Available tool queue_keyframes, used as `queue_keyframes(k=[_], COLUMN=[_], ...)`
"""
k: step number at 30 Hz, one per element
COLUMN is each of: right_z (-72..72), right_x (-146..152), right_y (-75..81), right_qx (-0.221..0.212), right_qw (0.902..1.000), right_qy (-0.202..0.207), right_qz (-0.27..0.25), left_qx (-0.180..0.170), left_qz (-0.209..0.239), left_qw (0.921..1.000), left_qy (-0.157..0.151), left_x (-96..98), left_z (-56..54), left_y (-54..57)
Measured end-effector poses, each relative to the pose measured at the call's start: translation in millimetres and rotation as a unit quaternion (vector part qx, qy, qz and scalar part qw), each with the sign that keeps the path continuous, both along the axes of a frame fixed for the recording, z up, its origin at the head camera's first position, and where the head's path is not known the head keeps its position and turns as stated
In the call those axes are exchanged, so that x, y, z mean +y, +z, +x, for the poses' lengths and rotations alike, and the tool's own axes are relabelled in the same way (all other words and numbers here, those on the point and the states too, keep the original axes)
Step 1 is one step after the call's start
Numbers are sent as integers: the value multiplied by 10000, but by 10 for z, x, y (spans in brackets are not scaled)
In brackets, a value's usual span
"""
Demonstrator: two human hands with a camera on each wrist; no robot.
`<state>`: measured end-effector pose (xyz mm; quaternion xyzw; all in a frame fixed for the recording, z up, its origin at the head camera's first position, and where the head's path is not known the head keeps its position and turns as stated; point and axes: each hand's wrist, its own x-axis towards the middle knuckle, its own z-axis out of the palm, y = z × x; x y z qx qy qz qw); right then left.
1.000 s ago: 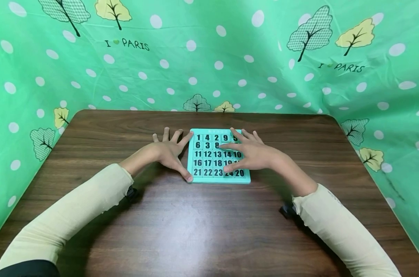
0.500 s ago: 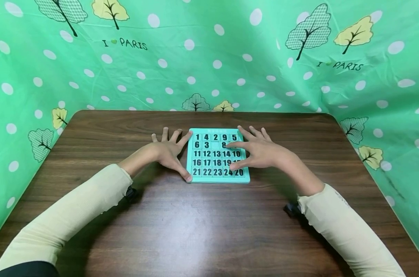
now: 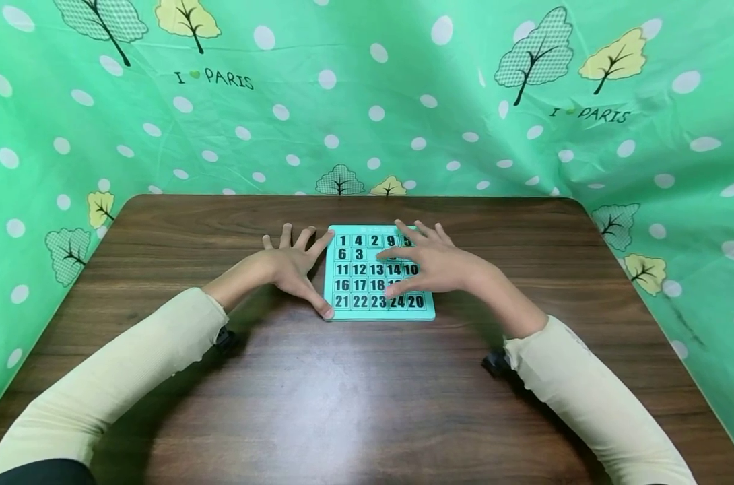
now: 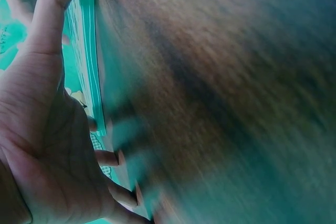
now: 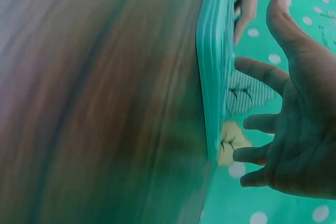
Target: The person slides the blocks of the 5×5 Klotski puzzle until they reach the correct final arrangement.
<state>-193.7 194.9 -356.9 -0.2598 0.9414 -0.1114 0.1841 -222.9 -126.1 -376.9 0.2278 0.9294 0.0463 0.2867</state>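
Note:
A turquoise number sliding puzzle (image 3: 415, 314) lies flat on the table, its black-numbered tiles in rows. My left hand (image 3: 291, 268) is spread at its left side, thumb at the near left corner and index finger at the far left corner. Over the right half of the board reaches my right hand (image 3: 442, 266), fingers extended. Its index fingertip is at the vacant slot right of the 3 tile (image 3: 359, 254), and the hand covers several tiles there. In the right wrist view the puzzle's edge (image 5: 210, 61) shows beside the spread fingers.
The brown wood-grain table (image 3: 318, 404) extends around the board. A green polka-dot cloth (image 3: 355, 74) with printed trees hangs behind it and along both sides. Pale sleeves (image 3: 143, 350) cover both forearms, with a dark wrist device (image 3: 496, 362) below the right one.
The 8 tile slid one slot right under my right index finger, leaving a vacant slot beside the 3. My right hand then moved back left over the board. My left hand stays at the edge.

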Motion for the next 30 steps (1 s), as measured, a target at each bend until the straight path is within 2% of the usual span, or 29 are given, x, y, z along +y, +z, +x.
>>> queue_keyframes(k=[10, 22, 30], right_z=[-25, -22, -46], right_x=[-241, -20, 27], right_y=[-46, -5, -33], right_qx=[-121, -92, -10], right_qw=[9997, 9997, 9999], right_qy=[148, -49, 6], right_qz=[169, 232, 102], left_qx=[19, -26, -34], left_qz=[-42, -22, -24], left_qw=[10000, 10000, 10000], left_qy=[46, 19, 21], left_x=[-5, -7, -8], left_z=[18, 8, 12], left_y=[-12, -13, -5])
